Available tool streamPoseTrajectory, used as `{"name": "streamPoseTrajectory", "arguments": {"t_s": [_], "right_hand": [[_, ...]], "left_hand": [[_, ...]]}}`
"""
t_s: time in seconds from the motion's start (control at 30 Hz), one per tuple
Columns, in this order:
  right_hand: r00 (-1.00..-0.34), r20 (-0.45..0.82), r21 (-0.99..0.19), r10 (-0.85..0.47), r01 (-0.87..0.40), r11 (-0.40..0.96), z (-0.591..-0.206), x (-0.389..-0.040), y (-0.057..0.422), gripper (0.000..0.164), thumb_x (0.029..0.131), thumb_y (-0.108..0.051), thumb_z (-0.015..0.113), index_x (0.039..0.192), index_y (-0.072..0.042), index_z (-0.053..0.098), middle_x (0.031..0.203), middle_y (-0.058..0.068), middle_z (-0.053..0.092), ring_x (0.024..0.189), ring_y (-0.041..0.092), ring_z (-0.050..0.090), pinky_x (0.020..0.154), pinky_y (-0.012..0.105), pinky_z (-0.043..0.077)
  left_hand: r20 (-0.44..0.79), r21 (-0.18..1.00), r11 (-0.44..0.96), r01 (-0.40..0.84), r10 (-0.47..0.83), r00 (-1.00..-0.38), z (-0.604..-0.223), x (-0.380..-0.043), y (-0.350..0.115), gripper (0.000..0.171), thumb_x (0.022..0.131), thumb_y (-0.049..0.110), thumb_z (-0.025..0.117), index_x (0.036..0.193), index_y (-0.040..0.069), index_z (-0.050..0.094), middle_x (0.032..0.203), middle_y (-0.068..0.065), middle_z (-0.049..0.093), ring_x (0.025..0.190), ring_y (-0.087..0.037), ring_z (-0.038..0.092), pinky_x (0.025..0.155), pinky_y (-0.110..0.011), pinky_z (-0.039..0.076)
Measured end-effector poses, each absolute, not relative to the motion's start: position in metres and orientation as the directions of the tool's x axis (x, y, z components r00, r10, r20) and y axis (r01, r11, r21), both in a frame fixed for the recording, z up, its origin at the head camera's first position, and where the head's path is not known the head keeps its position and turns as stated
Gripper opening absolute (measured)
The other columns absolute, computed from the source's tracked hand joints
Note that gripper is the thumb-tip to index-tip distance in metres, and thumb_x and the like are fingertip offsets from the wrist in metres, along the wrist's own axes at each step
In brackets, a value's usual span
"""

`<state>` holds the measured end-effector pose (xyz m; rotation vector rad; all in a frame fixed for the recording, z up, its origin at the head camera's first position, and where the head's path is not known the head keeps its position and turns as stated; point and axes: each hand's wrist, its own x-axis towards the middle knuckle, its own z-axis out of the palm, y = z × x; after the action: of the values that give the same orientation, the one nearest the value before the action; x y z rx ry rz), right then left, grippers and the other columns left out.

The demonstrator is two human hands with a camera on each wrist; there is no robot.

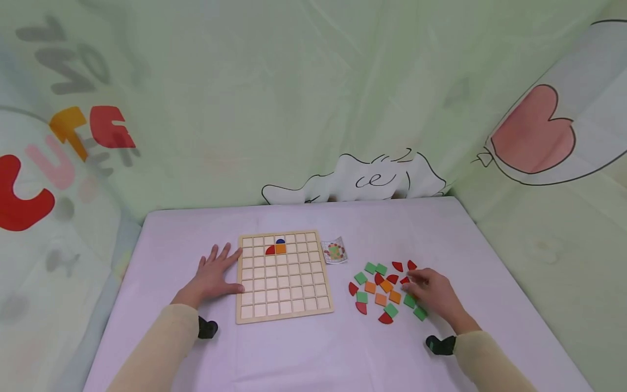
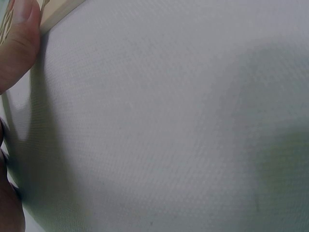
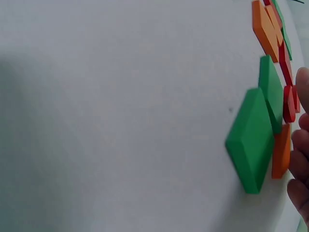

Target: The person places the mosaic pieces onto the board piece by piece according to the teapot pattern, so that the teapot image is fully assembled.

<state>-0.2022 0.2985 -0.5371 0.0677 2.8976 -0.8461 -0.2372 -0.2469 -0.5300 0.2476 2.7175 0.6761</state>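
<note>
My left hand (image 1: 213, 277) lies spread at the left side of a wooden grid board (image 1: 238, 283), its thumb and fingertips touching the frame. In the left wrist view the thumb (image 2: 21, 43) rests at the board's edge. On the board sit a blue half-round piece (image 1: 280, 240), an orange square (image 1: 281, 249) and a red quarter-round piece (image 1: 270, 250). At the right, my right hand (image 1: 433, 294) reaches over loose pieces and pinches a red quarter-round piece (image 1: 404, 280) between thumb and fingertips. Green squares (image 1: 409, 300) lie partly under that hand.
Beside the board's right edge lies a small printed picture card (image 1: 334, 251). Several loose orange squares (image 1: 380, 299), green squares (image 1: 370, 267) and red quarter-round pieces (image 1: 385, 318) spread over the pale cloth-covered table (image 1: 294, 354). Printed curtains (image 1: 220, 109) stand behind and beside it.
</note>
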Motion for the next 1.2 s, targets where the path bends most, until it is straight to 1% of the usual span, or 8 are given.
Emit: {"name": "streamPoseTrajectory", "arguments": {"t_s": [0.1, 0.27, 0.53, 0.67, 0.9, 1.0, 1.1, 1.2], "right_hand": [[-0.996, -0.092, -0.507, -0.006, 0.042, 0.861, -0.54, -0.2, 0.294, 0.043, 0.092, -0.022, 0.077, 0.127, 0.001, 0.067, 0.119, 0.022, 0.066, 0.108, 0.037, 0.062, 0.09, 0.05, 0.06], [-0.999, -0.043, -0.463, -0.031, -0.008, 0.886, -0.541, -0.199, 0.291, 0.036, 0.091, -0.015, 0.078, 0.122, 0.002, 0.069, 0.111, 0.019, 0.067, 0.099, 0.033, 0.064, 0.087, 0.049, 0.061], [-0.998, -0.059, -0.455, -0.01, 0.018, 0.89, -0.543, -0.199, 0.292, 0.035, 0.092, -0.014, 0.076, 0.122, 0.002, 0.069, 0.113, 0.021, 0.066, 0.101, 0.033, 0.063, 0.089, 0.05, 0.06], [-0.998, -0.057, -0.452, 0.011, 0.035, 0.891, -0.544, -0.2, 0.291, 0.034, 0.092, -0.014, 0.076, 0.12, 0.003, 0.068, 0.111, 0.021, 0.065, 0.101, 0.035, 0.064, 0.089, 0.049, 0.061], [-0.998, -0.064, -0.45, 0.029, 0.055, 0.891, -0.546, -0.202, 0.29, 0.033, 0.092, -0.014, 0.075, 0.118, 0.005, 0.067, 0.109, 0.021, 0.065, 0.098, 0.033, 0.063, 0.087, 0.048, 0.061], [-0.997, -0.071, -0.46, 0.039, 0.067, 0.886, -0.544, -0.202, 0.289, 0.034, 0.093, -0.015, 0.075, 0.119, 0.005, 0.067, 0.111, 0.022, 0.065, 0.1, 0.034, 0.063, 0.088, 0.049, 0.061], [-0.996, -0.076, -0.479, 0.042, 0.074, 0.874, -0.539, -0.203, 0.288, 0.036, 0.093, -0.018, 0.074, 0.121, 0.004, 0.066, 0.115, 0.023, 0.064, 0.105, 0.038, 0.061, 0.09, 0.05, 0.06], [-0.998, -0.06, -0.499, 0.031, 0.057, 0.865, -0.533, -0.206, 0.284, 0.038, 0.094, -0.019, 0.073, 0.123, 0.003, 0.065, 0.118, 0.024, 0.063, 0.11, 0.04, 0.06, 0.091, 0.052, 0.059]], "left_hand": [[-0.271, 0.479, 0.873, 0.09, 0.244, -0.931, -0.53, -0.237, -0.246, 0.107, 0.079, 0.049, 0.084, 0.162, 0.011, 0.029, 0.17, -0.025, 0.01, 0.156, -0.052, -0.003, 0.122, -0.073, 0.002], [-0.266, 0.481, 0.871, 0.1, 0.254, -0.93, -0.529, -0.237, -0.247, 0.107, 0.078, 0.049, 0.084, 0.162, 0.01, 0.029, 0.17, -0.026, 0.01, 0.155, -0.053, -0.002, 0.121, -0.073, 0.002], [-0.263, 0.481, 0.87, 0.105, 0.257, -0.93, -0.527, -0.237, -0.247, 0.107, 0.078, 0.048, 0.085, 0.161, 0.01, 0.029, 0.169, -0.026, 0.011, 0.155, -0.054, -0.002, 0.121, -0.073, 0.003], [-0.267, 0.477, 0.873, 0.102, 0.255, -0.93, -0.528, -0.237, -0.247, 0.107, 0.079, 0.049, 0.084, 0.162, 0.011, 0.028, 0.17, -0.026, 0.011, 0.155, -0.054, -0.002, 0.121, -0.073, 0.002], [-0.258, 0.471, 0.876, 0.109, 0.255, -0.932, -0.53, -0.237, -0.247, 0.108, 0.077, 0.05, 0.085, 0.161, 0.011, 0.03, 0.169, -0.027, 0.012, 0.155, -0.054, 0.0, 0.121, -0.074, 0.004], [-0.264, 0.469, 0.877, 0.106, 0.253, -0.93, -0.532, -0.238, -0.247, 0.109, 0.078, 0.051, 0.085, 0.162, 0.011, 0.029, 0.17, -0.026, 0.011, 0.155, -0.054, -0.001, 0.121, -0.074, 0.004], [-0.274, 0.472, 0.877, 0.095, 0.248, -0.929, -0.533, -0.239, -0.247, 0.108, 0.078, 0.05, 0.084, 0.162, 0.013, 0.028, 0.17, -0.025, 0.01, 0.156, -0.052, -0.003, 0.122, -0.072, 0.002], [-0.261, 0.472, 0.875, 0.103, 0.251, -0.932, -0.532, -0.239, -0.246, 0.108, 0.077, 0.05, 0.085, 0.162, 0.012, 0.029, 0.17, -0.026, 0.011, 0.156, -0.053, -0.001, 0.121, -0.073, 0.003]]}}
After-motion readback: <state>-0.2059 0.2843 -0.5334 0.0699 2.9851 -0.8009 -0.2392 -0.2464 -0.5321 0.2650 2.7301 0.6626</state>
